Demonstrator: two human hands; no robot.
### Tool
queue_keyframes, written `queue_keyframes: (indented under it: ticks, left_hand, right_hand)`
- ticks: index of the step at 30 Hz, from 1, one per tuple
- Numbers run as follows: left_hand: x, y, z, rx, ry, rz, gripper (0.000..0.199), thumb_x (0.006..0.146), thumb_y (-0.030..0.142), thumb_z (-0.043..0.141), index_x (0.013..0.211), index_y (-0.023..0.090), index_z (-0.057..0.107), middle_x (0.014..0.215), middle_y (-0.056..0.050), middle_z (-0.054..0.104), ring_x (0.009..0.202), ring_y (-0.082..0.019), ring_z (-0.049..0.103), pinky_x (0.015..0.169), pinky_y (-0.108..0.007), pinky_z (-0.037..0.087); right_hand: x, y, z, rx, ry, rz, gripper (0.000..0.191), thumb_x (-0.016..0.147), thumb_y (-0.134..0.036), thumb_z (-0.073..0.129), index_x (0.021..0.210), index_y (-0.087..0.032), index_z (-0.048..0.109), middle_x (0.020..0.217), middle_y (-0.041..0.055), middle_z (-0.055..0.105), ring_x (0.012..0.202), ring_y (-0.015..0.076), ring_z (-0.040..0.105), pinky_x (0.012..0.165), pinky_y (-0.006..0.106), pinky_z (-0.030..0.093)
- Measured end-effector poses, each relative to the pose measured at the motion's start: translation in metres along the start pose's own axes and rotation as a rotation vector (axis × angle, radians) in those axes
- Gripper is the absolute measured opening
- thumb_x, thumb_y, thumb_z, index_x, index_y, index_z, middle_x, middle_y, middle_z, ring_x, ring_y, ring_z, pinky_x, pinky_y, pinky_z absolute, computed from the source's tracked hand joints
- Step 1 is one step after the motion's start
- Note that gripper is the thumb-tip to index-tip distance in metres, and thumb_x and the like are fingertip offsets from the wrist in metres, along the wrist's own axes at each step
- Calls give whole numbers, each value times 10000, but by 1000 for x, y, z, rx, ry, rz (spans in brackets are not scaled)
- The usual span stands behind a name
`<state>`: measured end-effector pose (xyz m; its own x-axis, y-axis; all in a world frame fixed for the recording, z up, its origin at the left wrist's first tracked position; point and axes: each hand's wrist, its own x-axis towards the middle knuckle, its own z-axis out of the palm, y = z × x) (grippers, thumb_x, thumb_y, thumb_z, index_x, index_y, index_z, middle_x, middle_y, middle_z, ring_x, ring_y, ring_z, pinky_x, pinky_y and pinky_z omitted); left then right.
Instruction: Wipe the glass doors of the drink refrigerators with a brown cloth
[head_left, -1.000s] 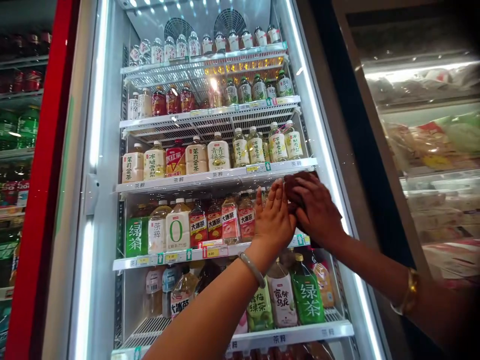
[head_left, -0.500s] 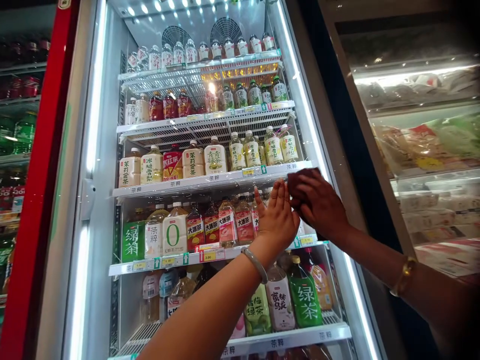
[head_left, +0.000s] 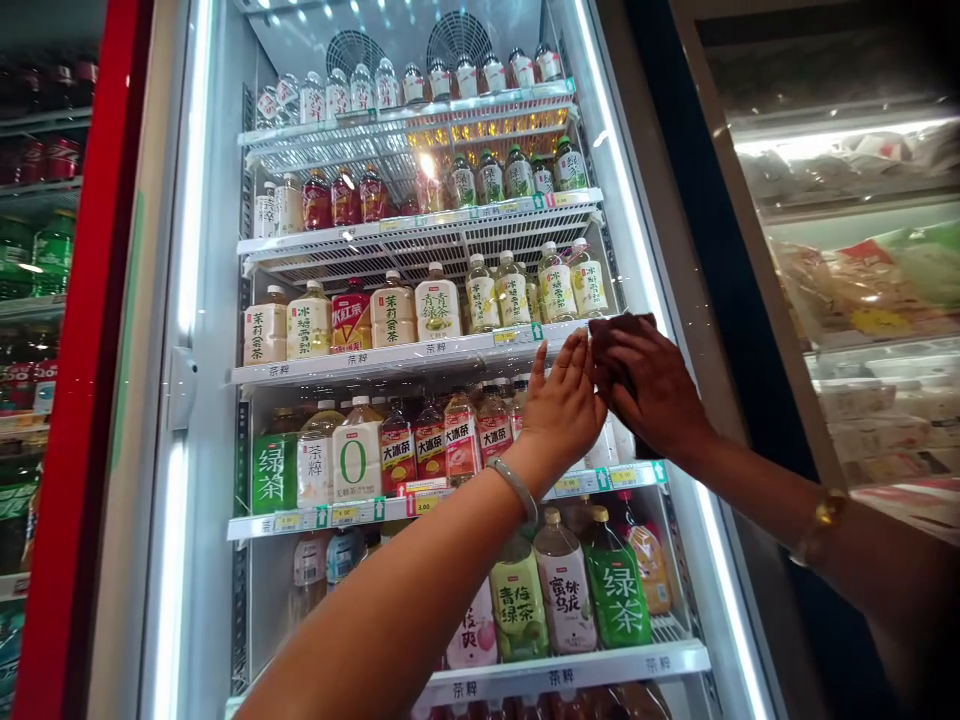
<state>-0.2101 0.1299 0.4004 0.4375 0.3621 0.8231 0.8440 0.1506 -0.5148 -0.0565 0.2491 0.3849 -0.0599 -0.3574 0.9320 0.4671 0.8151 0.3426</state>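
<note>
My left hand (head_left: 564, 402) is stretched out with its fingers extended, palm toward the glass front of a lit drinks cooler (head_left: 180, 400). A bangle circles that wrist. Beside it, my right hand (head_left: 656, 385) presses a dark brown cloth (head_left: 622, 335) to the glass, near the right end of a shelf edge. The fingers lie over the cloth and cover part of it. Behind my hands stand bottled drinks, among them red-labelled bottles (head_left: 461, 440) and pear-drink bottles (head_left: 555, 288). My left hand and forearm hide several bottles.
A bright light strip (head_left: 720, 560) runs down the cooler's right side. At the left a door handle (head_left: 180, 388) sits beside a red-framed cooler (head_left: 82, 400). Another chilled case (head_left: 862, 340) with packaged food stands at the right.
Both hands have moved slightly up and to the right over the glass, the cloth travelling with my right hand. The view has shifted a little too.
</note>
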Motion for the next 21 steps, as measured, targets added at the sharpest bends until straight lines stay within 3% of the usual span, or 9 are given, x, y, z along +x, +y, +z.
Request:
queue_keyframes:
  ticks: [2, 4, 6, 9, 12, 15, 17, 21]
  left_hand:
    - [0, -13, -4, 15, 6, 31, 681, 1065, 299, 358, 1699, 84, 238, 1789, -109, 257, 1695, -236, 159, 1413, -556, 63]
    - [7, -23, -6, 25, 10, 57, 681, 1060, 300, 365, 1706, 123, 239, 1787, -89, 279, 1694, -238, 173, 1410, -569, 52]
    - [22, -28, -7, 23, 13, 73, 679, 1059, 308, 364, 1703, 122, 254, 1783, -93, 299, 1690, -240, 192, 1411, -557, 50]
    - [51, -31, -10, 1, 36, 36, 674, 1057, 303, 352, 1697, 108, 276, 1784, -102, 299, 1687, -240, 210, 1413, -523, 57]
    - [66, -36, -12, -7, 46, -36, 683, 1051, 319, 378, 1690, 93, 288, 1795, -109, 262, 1692, -247, 191, 1411, -524, 56]
    - [64, -40, -12, 20, 34, -13, 712, 1062, 398, 389, 1689, 81, 275, 1799, -123, 243, 1696, -249, 171, 1411, -525, 42]
    - [58, -41, -11, 36, 41, 6, 703, 1077, 418, 350, 1691, 84, 272, 1798, -125, 250, 1696, -242, 169, 1412, -525, 44]
    - [58, -41, -9, 20, 70, -24, 660, 1070, 313, 312, 1694, 101, 281, 1798, -94, 270, 1693, -225, 181, 1419, -501, 62]
  right_hand:
    - [-14, 12, -10, 29, -57, -106, 433, 939, -253, 626, 1371, -265, 606, 1488, 98, 629, 1559, 347, 440, 1262, 607, 454]
    - [-12, 29, -14, 19, -66, -107, 415, 938, -250, 615, 1352, -263, 624, 1482, 96, 629, 1551, 351, 449, 1274, 621, 433]
    - [8, 41, -8, -32, -5, 37, 460, 945, -262, 588, 1404, -244, 606, 1568, 112, 559, 1567, 376, 417, 1282, 658, 395]
    - [43, 36, 10, -103, 67, 242, 578, 952, -292, 568, 1522, -203, 531, 1701, 137, 408, 1603, 413, 339, 1286, 691, 352]
    - [45, 21, 15, -88, 34, 125, 591, 956, -260, 565, 1543, -208, 523, 1666, 124, 476, 1606, 376, 353, 1299, 652, 364]
    - [28, 26, 4, -24, -37, -49, 545, 952, -217, 557, 1496, -240, 578, 1596, 80, 570, 1576, 326, 420, 1304, 590, 393]
    - [29, 40, -1, -20, -29, 10, 522, 935, -219, 566, 1455, -217, 619, 1579, 93, 585, 1554, 346, 448, 1304, 589, 389]
    - [69, 47, 13, -74, 99, 247, 542, 922, -224, 560, 1451, -121, 616, 1588, 189, 553, 1547, 431, 422, 1291, 693, 334]
